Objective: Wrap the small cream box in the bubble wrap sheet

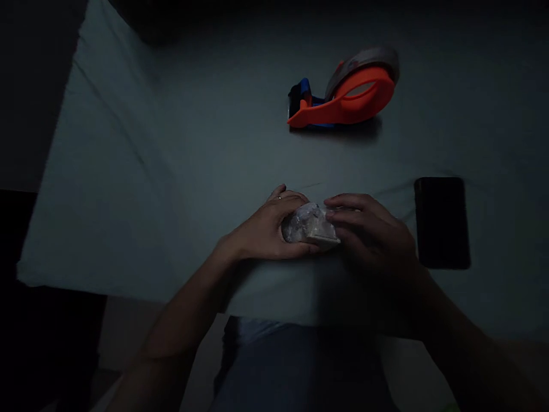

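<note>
A small, pale block-shaped bundle (312,224), with a shiny wrapping that looks like clear plastic or tape, is between my hands near the table's front edge. My left hand (277,226) is wrapped round its left side, thumb along the near side and fingers over the far side. On the right, my right hand (371,229) has its fingers stretched toward the bundle, and the fingertips are at its right end. Dim light hides whether they press on it. What lies inside the wrapping I cannot make out.
An orange and blue tape dispenser (364,106) with a roll of tape lies farther back on the table (171,143), which has a pale cloth cover. A black phone-like slab (442,223) lies to the right of my right hand. The room is dark.
</note>
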Available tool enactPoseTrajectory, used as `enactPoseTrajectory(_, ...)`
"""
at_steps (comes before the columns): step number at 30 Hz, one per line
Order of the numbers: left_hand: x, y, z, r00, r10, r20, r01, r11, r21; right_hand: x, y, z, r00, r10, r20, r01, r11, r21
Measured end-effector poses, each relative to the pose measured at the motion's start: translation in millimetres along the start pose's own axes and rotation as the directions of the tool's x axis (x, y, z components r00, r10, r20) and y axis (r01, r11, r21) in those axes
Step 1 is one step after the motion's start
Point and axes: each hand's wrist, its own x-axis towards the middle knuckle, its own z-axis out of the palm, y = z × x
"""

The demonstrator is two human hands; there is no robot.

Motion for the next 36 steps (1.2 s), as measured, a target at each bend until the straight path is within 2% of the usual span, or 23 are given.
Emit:
enactPoseTrajectory(4, -1, 0, 0.2, 1.0, 0.003, -0.002, -0.003, 0.998, -0.064, 3, 0, -9, 0.996, -0.016, 0.088, 0.014, 1.0, 0.022)
enactPoseTrajectory(7, -1, 1, 1.7, 0.998, 0.022, 0.054, -0.019, 0.999, -0.048, 3, 2, -8, 0.993, -0.075, 0.093, 0.078, 0.997, -0.022)
enactPoseTrajectory(9, 0, 4, 5.6, 0.995, 0.043, 0.087, -0.041, 0.999, -0.027, 2, 2, -5, 0.996, -0.077, 0.04, 0.078, 0.996, -0.05)
enactPoseTrajectory(11, 2, 6, 11.6, 0.992, 0.069, 0.102, -0.07, 0.998, 0.002, 0, 2, -1, 0.996, -0.018, -0.089, 0.015, 0.999, -0.041)
enactPoseTrajectory(12, 2, 6, 14.9, 0.991, 0.09, 0.098, -0.092, 0.996, 0.015, -1, 3, 1, 0.983, 0.02, -0.182, -0.025, 0.999, -0.024)
enactPoseTrajectory(14, 4, 6, 20.5, 0.987, 0.146, 0.063, -0.147, 0.989, 0.02, -1, 4, 3, 0.929, 0.097, -0.356, -0.101, 0.995, 0.006)
enactPoseTrajectory(16, 4, 4, 23.5, 0.984, 0.179, 0.002, -0.179, 0.984, 0.014, -1, 5, 3, 0.874, 0.176, -0.453, -0.193, 0.981, 0.007)
enactPoseTrajectory(19, 3, 2, 22.8, 0.973, 0.185, -0.137, -0.179, 0.982, 0.055, -1, 6, 4, 0.817, 0.305, -0.49, -0.329, 0.943, 0.038)
enactPoseTrajectory(21, 2, 2, 21.2, 0.954, 0.202, -0.222, -0.18, 0.977, 0.116, -1, 6, 6, 0.784, 0.389, -0.483, -0.359, 0.92, 0.158)
enactPoseTrajectory(23, 1, 2, 20.7, 0.954, 0.206, -0.218, -0.179, 0.974, 0.135, 0, 7, 8, 0.761, 0.452, -0.465, -0.347, 0.889, 0.298)
enactPoseTrajectory(25, 1, 3, 21.9, 0.97, 0.178, -0.164, -0.161, 0.981, 0.111, 0, 9, 6, 0.744, 0.479, -0.466, -0.331, 0.87, 0.366)
enactPoseTrajectory(27, 2, 4, 24.3, 0.974, 0.162, -0.16, -0.146, 0.984, 0.107, -1, 14, 0, 0.764, 0.506, -0.399, -0.383, 0.855, 0.35)
enactPoseTrajectory(29, 3, 3, 27.5, 0.961, 0.162, -0.224, -0.129, 0.98, 0.154, -3, 21, -9, 0.801, 0.559, -0.214, -0.478, 0.813, 0.331)
enactPoseTrajectory(30, 3, 2, 29.4, 0.952, 0.168, -0.257, -0.124, 0.976, 0.176, -4, 25, -13, 0.803, 0.582, -0.131, -0.515, 0.788, 0.338)
enactPoseTrajectory(34, 5, -2, 38.1, 0.899, 0.232, -0.37, -0.169, 0.966, 0.194, -4, 32, -19, 0.749, 0.659, 0.071, -0.631, 0.677, 0.38)
enactPoseTrajectory(36, 4, -3, 41.6, 0.87, 0.302, -0.389, -0.229, 0.947, 0.223, -4, 30, -14, 0.749, 0.642, 0.165, -0.645, 0.65, 0.401)
